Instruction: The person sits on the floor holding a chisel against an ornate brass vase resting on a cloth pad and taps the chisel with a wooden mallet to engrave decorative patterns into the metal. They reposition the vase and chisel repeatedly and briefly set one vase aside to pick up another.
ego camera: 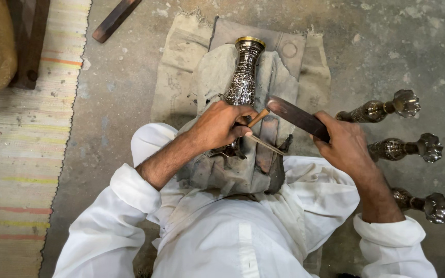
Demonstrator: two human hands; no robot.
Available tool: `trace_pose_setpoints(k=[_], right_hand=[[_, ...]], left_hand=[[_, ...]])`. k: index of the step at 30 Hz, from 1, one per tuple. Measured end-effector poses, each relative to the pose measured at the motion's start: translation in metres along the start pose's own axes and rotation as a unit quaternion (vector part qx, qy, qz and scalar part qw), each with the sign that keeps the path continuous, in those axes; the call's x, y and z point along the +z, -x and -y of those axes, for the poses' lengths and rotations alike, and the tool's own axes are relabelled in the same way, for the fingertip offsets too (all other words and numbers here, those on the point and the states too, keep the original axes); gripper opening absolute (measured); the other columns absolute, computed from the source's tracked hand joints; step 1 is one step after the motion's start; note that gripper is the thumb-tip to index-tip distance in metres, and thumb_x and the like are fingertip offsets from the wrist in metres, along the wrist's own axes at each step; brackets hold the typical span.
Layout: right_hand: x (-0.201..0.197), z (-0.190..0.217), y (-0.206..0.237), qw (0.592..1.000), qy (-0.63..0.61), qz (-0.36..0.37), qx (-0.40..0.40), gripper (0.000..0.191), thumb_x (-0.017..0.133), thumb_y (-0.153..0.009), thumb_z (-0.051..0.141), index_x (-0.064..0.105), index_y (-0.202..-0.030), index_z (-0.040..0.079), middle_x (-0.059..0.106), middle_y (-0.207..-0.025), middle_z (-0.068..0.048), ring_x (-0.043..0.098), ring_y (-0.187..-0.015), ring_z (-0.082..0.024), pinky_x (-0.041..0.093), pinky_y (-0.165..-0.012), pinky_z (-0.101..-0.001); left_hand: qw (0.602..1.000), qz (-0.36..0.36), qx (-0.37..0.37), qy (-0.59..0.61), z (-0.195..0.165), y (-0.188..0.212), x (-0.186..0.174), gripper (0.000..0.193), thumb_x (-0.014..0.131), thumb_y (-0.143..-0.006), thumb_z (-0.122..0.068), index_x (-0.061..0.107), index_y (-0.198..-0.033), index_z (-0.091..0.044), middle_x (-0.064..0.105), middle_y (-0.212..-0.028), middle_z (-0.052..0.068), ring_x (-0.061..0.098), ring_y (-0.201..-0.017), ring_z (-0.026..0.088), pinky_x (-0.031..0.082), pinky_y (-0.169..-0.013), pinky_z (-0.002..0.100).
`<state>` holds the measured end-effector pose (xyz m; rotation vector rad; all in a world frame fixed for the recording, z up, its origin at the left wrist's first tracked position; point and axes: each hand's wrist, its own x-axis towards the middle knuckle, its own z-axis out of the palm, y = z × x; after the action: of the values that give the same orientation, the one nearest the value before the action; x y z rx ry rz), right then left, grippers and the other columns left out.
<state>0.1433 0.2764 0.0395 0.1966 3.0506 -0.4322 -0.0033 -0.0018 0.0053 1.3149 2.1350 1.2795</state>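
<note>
Three metal stands [387, 108] beside right hand [343, 141]; striped mat [16, 154] left.

The lower body of the engraved metal vase [243, 77] is hidden under the left hand [220, 125]. The tip of the thin chisel [266, 144] is concealed by that hand's fingers. The rear end of the flat dark striking bar [297, 117] disappears inside the right hand [343, 141]. The nearest of three metal candlesticks [422, 203] is partly covered by the right forearm. A wooden strip [113, 19] is cut off by the top edge.
</note>
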Motion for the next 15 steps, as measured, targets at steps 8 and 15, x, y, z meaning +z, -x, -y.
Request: trace_pose_setpoints(k=[8,15], right_hand=[[0.004,-0.005,0.004,0.997,0.031,0.066,-0.004,0.041,0.073,-0.076,0.013,0.066,-0.116,0.015,0.072,-0.086,-0.016,0.070,-0.085,-0.041,0.051,-0.073,-0.0510],[0.004,-0.003,-0.003,0.994,-0.022,0.086,0.070,0.036,0.081,-0.087,0.029,0.064,-0.112,0.009,0.067,-0.076,-0.018,0.068,-0.073,-0.039,0.049,-0.066,-0.0476]], left_hand=[[0.998,-0.015,0.000,0.069,0.011,0.008,0.001,0.038,0.079,-0.090,-0.015,0.066,-0.123,-0.004,0.079,-0.097,0.013,0.080,-0.088,0.023,0.062,-0.077,0.037],[0.991,-0.026,-0.018,0.129,0.023,0.024,-0.001,0.040,0.078,-0.092,-0.018,0.065,-0.128,-0.006,0.080,-0.092,0.012,0.080,-0.082,0.019,0.060,-0.073,0.033]])
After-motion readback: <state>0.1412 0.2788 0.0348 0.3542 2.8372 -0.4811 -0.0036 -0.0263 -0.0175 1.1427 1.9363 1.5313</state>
